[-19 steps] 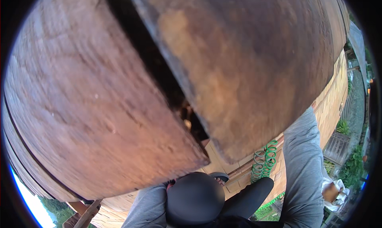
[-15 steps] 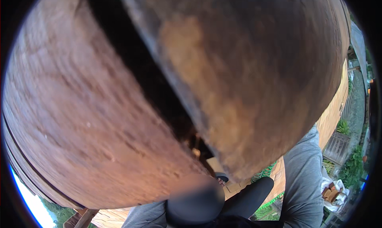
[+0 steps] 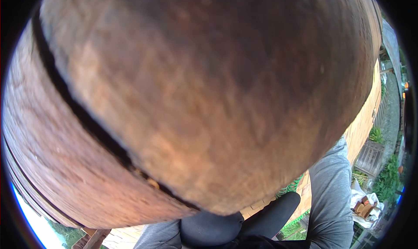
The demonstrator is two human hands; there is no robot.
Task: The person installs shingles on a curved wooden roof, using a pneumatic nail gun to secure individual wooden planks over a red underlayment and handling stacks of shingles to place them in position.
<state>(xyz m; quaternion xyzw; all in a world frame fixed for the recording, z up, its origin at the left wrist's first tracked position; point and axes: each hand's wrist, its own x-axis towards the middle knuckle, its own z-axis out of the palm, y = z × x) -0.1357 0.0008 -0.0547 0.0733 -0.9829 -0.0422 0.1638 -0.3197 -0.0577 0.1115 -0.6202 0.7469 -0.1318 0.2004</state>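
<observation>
A brown weathered board [image 3: 226, 96] fills most of the view, very close and blurred. Along its left side a dark narrow gap parts it from a reddish wooden plank [image 3: 65, 140]. My right arm, in a grey sleeve [image 3: 332, 197], rises at the lower right and passes out of sight behind the board. At the bottom left, part of my left grey sleeve [image 3: 160, 235] shows below the plank. Both hands are hidden by the wood, so what they touch cannot be seen.
Small tan shingles or tiles [image 3: 363, 118] slope away below and to the right. Green netting or cord [image 3: 291, 187] lies beside my dark-trousered leg [image 3: 274, 212]. A white bag with brown pieces [image 3: 365, 210] sits at the far right, near plants [image 3: 385, 175] and a wooden crate-like box [image 3: 370, 158].
The near board has shifted left and down in view, covering more of the reddish plank. The dark gap has moved left and looks narrower. My sleeves have hardly moved.
</observation>
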